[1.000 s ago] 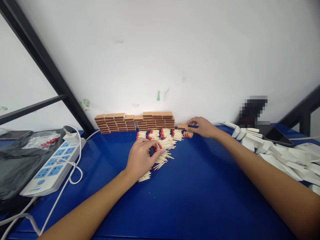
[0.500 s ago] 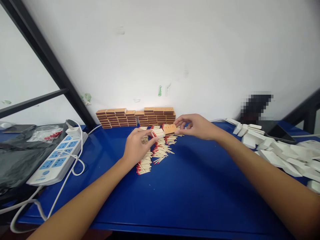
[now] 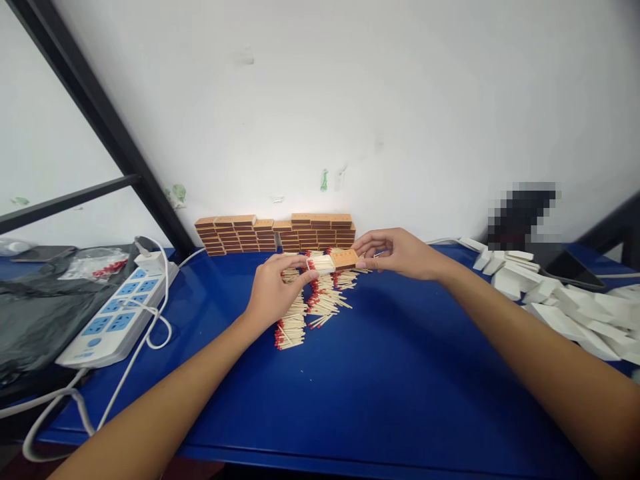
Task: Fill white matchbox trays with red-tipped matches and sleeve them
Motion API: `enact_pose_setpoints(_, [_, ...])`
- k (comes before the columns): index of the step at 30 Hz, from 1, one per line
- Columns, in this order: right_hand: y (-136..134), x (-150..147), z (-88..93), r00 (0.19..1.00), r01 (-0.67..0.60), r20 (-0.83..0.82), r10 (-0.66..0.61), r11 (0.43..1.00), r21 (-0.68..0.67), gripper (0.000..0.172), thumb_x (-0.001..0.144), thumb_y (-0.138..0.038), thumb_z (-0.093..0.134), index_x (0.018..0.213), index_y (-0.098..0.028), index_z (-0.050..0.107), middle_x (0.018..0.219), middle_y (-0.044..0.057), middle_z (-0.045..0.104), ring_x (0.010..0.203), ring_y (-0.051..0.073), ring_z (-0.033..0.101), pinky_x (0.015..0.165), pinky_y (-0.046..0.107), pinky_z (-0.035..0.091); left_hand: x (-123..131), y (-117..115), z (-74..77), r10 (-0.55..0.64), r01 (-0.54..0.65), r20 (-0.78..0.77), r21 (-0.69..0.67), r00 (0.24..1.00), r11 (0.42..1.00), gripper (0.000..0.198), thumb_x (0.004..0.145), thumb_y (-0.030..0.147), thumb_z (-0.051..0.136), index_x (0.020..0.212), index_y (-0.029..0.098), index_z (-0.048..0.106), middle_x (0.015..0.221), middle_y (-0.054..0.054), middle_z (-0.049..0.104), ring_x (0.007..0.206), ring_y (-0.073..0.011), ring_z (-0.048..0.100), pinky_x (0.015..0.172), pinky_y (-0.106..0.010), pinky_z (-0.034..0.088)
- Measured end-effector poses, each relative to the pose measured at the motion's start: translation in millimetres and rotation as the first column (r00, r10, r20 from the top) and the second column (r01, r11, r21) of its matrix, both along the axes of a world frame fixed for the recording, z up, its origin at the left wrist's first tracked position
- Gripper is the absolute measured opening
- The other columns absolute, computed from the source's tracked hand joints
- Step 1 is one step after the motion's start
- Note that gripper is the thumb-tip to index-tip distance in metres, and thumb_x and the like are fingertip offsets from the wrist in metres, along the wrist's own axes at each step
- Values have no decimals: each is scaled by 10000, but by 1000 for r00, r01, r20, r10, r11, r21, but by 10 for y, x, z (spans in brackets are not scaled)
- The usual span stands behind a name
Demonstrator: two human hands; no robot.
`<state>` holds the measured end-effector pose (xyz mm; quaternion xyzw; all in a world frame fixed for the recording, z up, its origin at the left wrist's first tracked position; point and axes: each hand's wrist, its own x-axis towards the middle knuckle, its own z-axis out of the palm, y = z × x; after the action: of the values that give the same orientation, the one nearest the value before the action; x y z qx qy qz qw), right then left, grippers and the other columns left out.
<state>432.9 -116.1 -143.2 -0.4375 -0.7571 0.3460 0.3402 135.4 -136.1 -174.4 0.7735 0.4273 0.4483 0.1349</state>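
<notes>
My left hand [image 3: 278,287] pinches the outer end of a white matchbox tray [image 3: 326,269] filled with red-tipped matches. The tray's other end sits inside an orange matchbox sleeve [image 3: 345,257] with dark sides. My right hand [image 3: 393,255] grips that sleeve at its right end, thumb in front and fingers behind. Both parts are held in line above loose matches [image 3: 323,303], which lie in heaps on the blue table. Behind the hands, filled matchboxes [image 3: 320,230] stand stacked in rows against the wall.
A white power strip [image 3: 120,313] with blue sockets and looping cables lies at the left, beside a dark plastic bag [image 3: 35,307]. White empty trays [image 3: 565,300] are heaped on the right of the blue table [image 3: 400,387]. A dark phone-like slab [image 3: 575,273] lies behind them.
The view has shifted slightly. The tray and sleeve look more nearly in line, with the tray's end still in the sleeve. Both hands keep their hold.
</notes>
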Motion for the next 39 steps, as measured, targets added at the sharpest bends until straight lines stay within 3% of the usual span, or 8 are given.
enact_pose_setpoints(8, [-10, -30, -11, 1000, 4, -12, -4, 1000, -2, 453, 677, -490, 894, 1006, -209, 758, 912, 60, 745, 846, 215, 668, 754, 381, 561, 3, 30, -30, -15, 26, 101, -108, 995, 994, 311, 848, 458, 814, 1052, 223, 797, 1109, -75, 793, 1003, -255, 765, 867, -366, 611])
enact_pose_setpoints(17, [2, -66, -42, 997, 4, -79, -6, 1000, -24, 496, 687, -489, 894, 1053, -188, 745, 943, 66, 738, 793, 186, 641, 696, 358, 548, -31, 64, -32, -62, 67, 54, -88, 997, 994, 312, 849, 468, 811, 1054, 235, 802, 1132, -71, 795, 1039, -269, 759, 947, -405, 589])
enact_pose_setpoints(29, [-32, -128, -43, 977, -34, -213, -2, 985, -168, 507, 651, -482, 921, 1010, -201, 701, 915, 55, 721, 785, 178, 648, 571, 287, 526, -31, 91, -22, -77, 108, 188, -162, 979, 981, 375, 829, 480, 819, 1086, 208, 796, 1110, -95, 798, 1007, -268, 765, 913, -395, 601])
enact_pose_setpoints(39, [-37, -115, -46, 976, -47, -217, 7, 982, -183, 490, 696, -504, 898, 1037, -213, 700, 945, 61, 738, 782, 177, 651, 588, 296, 521, -47, 91, 0, -108, 145, 198, -181, 974, 973, 378, 803, 462, 846, 1080, 209, 798, 1057, -84, 807, 963, -255, 767, 882, -373, 602])
